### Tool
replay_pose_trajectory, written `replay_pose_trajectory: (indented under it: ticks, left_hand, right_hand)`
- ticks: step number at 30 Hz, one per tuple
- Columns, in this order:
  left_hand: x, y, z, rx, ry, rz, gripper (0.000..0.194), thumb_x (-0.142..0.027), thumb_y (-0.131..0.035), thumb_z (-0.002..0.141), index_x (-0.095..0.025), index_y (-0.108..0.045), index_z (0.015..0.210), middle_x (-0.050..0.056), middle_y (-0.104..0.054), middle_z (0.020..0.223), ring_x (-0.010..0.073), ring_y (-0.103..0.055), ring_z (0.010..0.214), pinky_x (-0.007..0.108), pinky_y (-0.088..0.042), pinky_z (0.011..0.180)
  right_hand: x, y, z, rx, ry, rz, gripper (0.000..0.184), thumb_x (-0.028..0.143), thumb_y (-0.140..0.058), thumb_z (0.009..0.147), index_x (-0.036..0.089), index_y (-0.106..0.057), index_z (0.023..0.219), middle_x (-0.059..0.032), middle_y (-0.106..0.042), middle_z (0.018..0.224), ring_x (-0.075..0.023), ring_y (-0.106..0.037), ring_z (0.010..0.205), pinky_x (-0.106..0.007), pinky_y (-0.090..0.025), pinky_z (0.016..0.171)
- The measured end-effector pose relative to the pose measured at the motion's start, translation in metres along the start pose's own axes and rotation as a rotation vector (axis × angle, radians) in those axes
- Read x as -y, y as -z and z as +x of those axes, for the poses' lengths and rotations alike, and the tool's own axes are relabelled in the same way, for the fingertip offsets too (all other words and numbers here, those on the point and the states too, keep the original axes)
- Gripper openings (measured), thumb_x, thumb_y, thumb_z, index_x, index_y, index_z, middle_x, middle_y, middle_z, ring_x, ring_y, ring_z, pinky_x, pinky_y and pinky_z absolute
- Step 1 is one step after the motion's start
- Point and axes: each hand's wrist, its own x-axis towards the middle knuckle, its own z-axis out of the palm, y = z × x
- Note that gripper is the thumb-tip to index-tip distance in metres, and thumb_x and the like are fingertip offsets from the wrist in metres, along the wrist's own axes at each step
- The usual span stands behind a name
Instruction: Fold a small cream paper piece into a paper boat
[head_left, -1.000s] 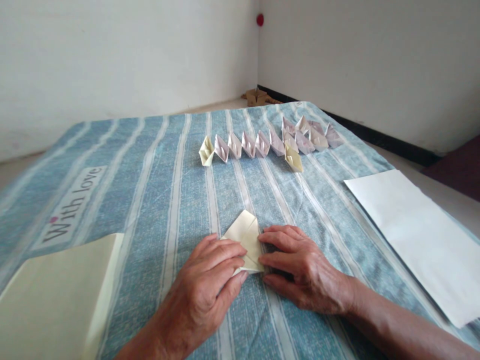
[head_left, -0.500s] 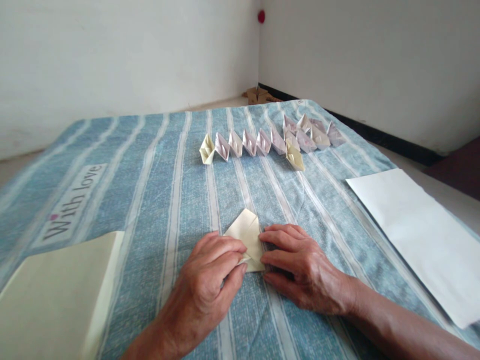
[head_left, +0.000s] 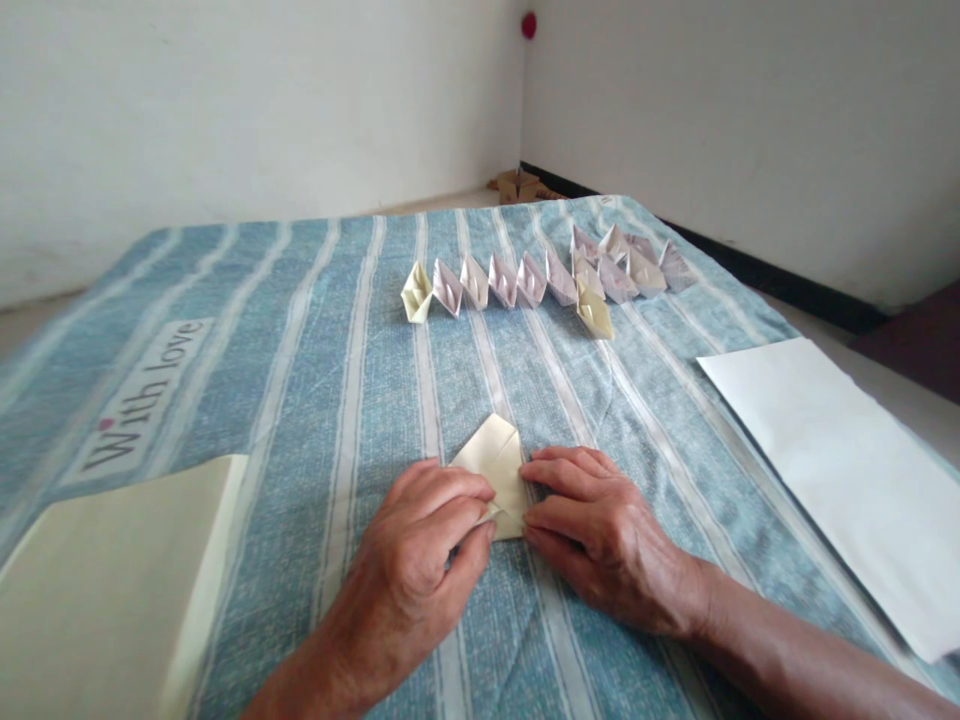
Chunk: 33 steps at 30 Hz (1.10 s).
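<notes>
A cream folded paper piece (head_left: 496,465) lies on the blue striped cloth (head_left: 315,360) in front of me, its point facing away. My left hand (head_left: 420,560) has its fingers curled and pinches the paper's near left edge. My right hand (head_left: 600,535) lies beside it with fingers pressed together, holding down the paper's right edge. Both hands meet at the paper's near corner, which they partly hide.
A row of several folded paper boats (head_left: 525,280) stands farther back on the cloth. A stack of cream sheets (head_left: 105,590) lies at the near left, and white sheets (head_left: 832,470) at the right. White walls meet in a corner behind.
The left hand's fingers have curled tighter onto the paper's near edge, and the right hand has shifted slightly toward it. The view tilted down a little.
</notes>
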Motion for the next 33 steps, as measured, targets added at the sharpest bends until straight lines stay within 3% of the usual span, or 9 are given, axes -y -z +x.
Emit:
replay_pose_trajectory:
  ticks: [12,20,24,27,30,33]
  left_hand:
    - [-0.003,-0.001,0.002,-0.040,0.023,-0.014,0.015,-0.003,-0.055,0.082,-0.016,-0.063,0.084,0.003,-0.068,0.085,0.0185,-0.064,0.082,0.043,-0.051,0.083]
    - [-0.003,-0.002,0.003,-0.033,0.027,-0.008,0.015,-0.003,-0.054,0.082,-0.016,-0.062,0.084,0.003,-0.068,0.085,0.0183,-0.065,0.081,0.045,-0.051,0.083]
    - [-0.002,-0.002,0.002,-0.029,0.034,-0.017,0.015,-0.003,-0.054,0.082,-0.016,-0.061,0.084,0.003,-0.068,0.085,0.0184,-0.064,0.081,0.045,-0.050,0.083]
    - [-0.002,-0.002,0.002,-0.036,0.029,-0.023,0.016,-0.002,-0.054,0.082,-0.016,-0.061,0.085,0.003,-0.067,0.084,0.0178,-0.064,0.080,0.045,-0.050,0.083]
    - [-0.002,-0.002,0.001,-0.035,0.034,-0.028,0.016,-0.002,-0.054,0.082,-0.016,-0.061,0.085,0.003,-0.067,0.085,0.0177,-0.064,0.081,0.044,-0.050,0.084]
    - [-0.003,-0.002,0.001,-0.036,0.039,-0.035,0.016,-0.002,-0.055,0.082,-0.016,-0.061,0.085,0.003,-0.067,0.085,0.0175,-0.064,0.081,0.044,-0.049,0.085]
  right_hand:
    - [0.002,-0.003,0.000,-0.017,-0.027,0.013,0.019,0.011,-0.056,0.089,0.015,-0.063,0.072,-0.0084,-0.069,0.107,-0.0260,-0.059,0.110,-0.044,-0.046,0.095]
    - [-0.005,0.001,-0.001,-0.015,-0.050,0.157,0.015,0.008,-0.056,0.088,0.015,-0.068,0.082,-0.0075,-0.069,0.106,-0.0217,-0.061,0.109,-0.040,-0.046,0.096]
    - [-0.008,0.004,0.000,-0.047,-0.006,0.252,0.014,0.006,-0.057,0.087,0.014,-0.069,0.089,-0.0066,-0.070,0.095,-0.0187,-0.064,0.104,-0.037,-0.046,0.099]
    - [-0.008,0.005,-0.002,-0.159,0.002,0.275,0.013,0.005,-0.058,0.085,0.011,-0.068,0.091,-0.0098,-0.069,0.095,-0.0190,-0.065,0.098,-0.036,-0.051,0.091]
    - [-0.005,0.007,-0.004,-0.238,0.074,0.160,0.010,0.005,-0.058,0.083,0.008,-0.067,0.088,-0.0149,-0.068,0.096,-0.0229,-0.064,0.095,-0.040,-0.054,0.083]
    - [0.000,0.008,-0.005,-0.213,0.208,0.026,0.009,0.005,-0.058,0.081,0.007,-0.067,0.081,-0.0161,-0.068,0.092,-0.0260,-0.063,0.093,-0.045,-0.053,0.082]
